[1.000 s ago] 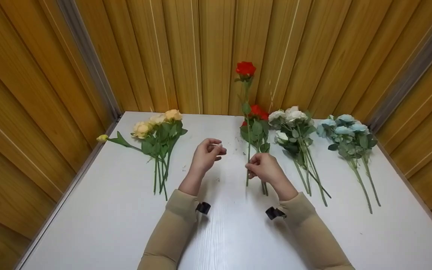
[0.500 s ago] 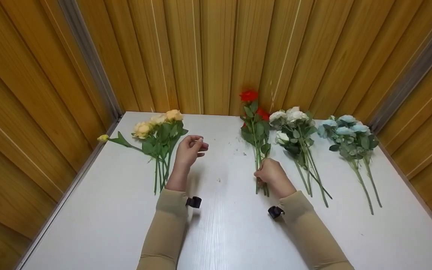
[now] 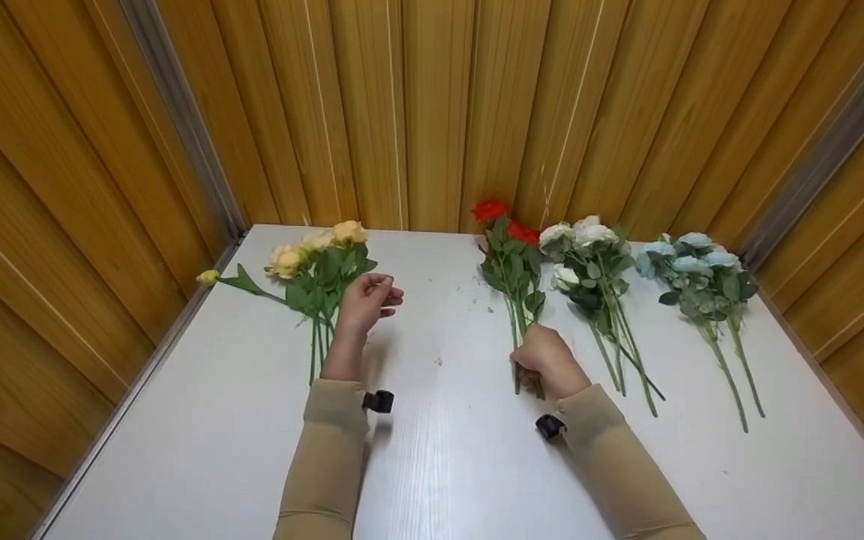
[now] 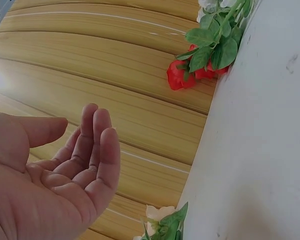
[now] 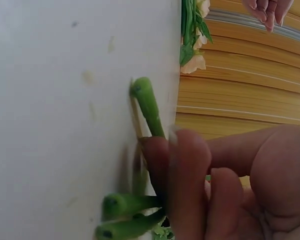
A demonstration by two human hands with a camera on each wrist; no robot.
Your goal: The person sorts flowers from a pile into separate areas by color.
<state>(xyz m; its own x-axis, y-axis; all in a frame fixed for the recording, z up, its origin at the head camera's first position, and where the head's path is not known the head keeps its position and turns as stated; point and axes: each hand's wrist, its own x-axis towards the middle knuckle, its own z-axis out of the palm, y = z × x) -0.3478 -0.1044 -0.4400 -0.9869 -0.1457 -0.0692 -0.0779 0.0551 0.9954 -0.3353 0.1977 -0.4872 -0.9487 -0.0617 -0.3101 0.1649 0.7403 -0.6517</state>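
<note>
Red roses (image 3: 490, 211) with green leaves lie at the back of the table, blooms toward the wall. My right hand (image 3: 548, 356) grips their green stems near the lower ends, low over the tabletop. Cut stem ends (image 5: 146, 100) poke out past its curled fingers in the right wrist view, close to the white surface. To the left, my left hand (image 3: 368, 300) hovers beside the peach flowers (image 3: 287, 260), holding nothing. Its fingers are loosely bent and the thumb stands apart from them in the left wrist view.
White roses (image 3: 593, 234) lie just right of the red ones, with pale blue flowers (image 3: 691, 262) farther right. A yellow bud (image 3: 208, 277) sticks out over the table's left edge. Wood-panelled walls (image 3: 436, 112) enclose the white table (image 3: 432, 450); small crumbs dot it.
My right hand has lowered an upright red rose onto the other red roses and now grips the stems together. My left hand has moved left, toward the peach flowers.
</note>
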